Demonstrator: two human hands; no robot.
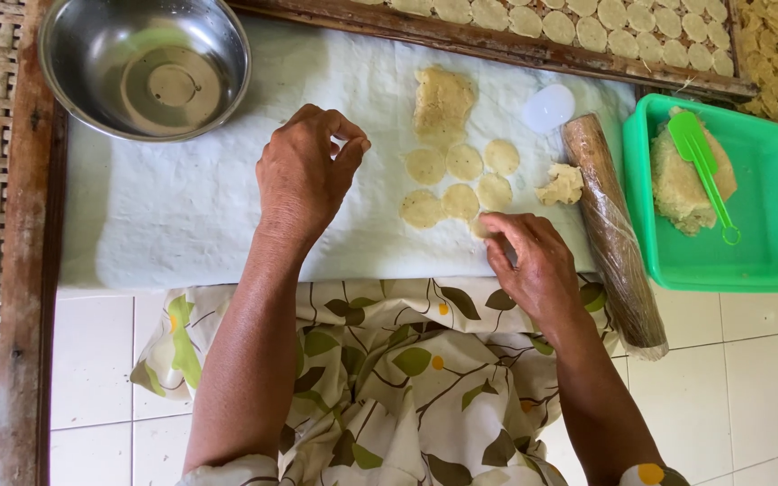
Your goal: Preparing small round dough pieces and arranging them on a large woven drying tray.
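1. My right hand (533,261) rests on the white cloth (191,207), fingertips pinching the edge of a thin dough round (481,225) at the near end of the cluster.
2. My left hand (303,175) hovers over bare cloth, thumb and forefinger curled together, holding nothing I can see.
3. Other cut dough rounds (461,180) lie just beyond, below a rough dough sheet (443,101).
4. A wrapped rolling pin (612,229) lies beside a green tub (767,207); a steel bowl (146,67) sits far left.
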